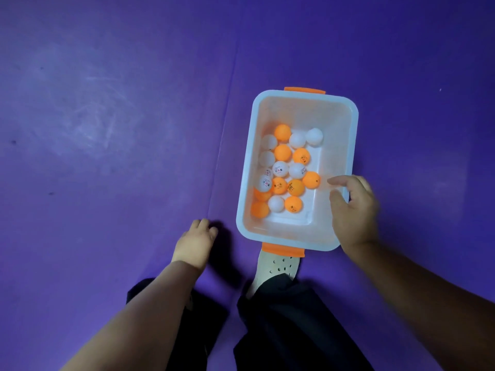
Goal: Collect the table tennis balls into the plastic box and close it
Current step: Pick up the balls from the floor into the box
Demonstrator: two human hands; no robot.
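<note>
The right fingers [338,198] are hanging loosely spread and gripping nothing, with the right hand [353,210] hovering over the box's right rim near its near corner; whether they are touching it is unclear. The left fingers [203,224] are bending down away from view, so I cannot tell if they are holding anything; the left hand [194,243] is hanging just left of the box [250,145]. The box is sitting open on the purple floor [107,129], with orange and white balls [282,152] lying inside, mostly to its left. A shoe [278,263] is showing at its near end.
</note>
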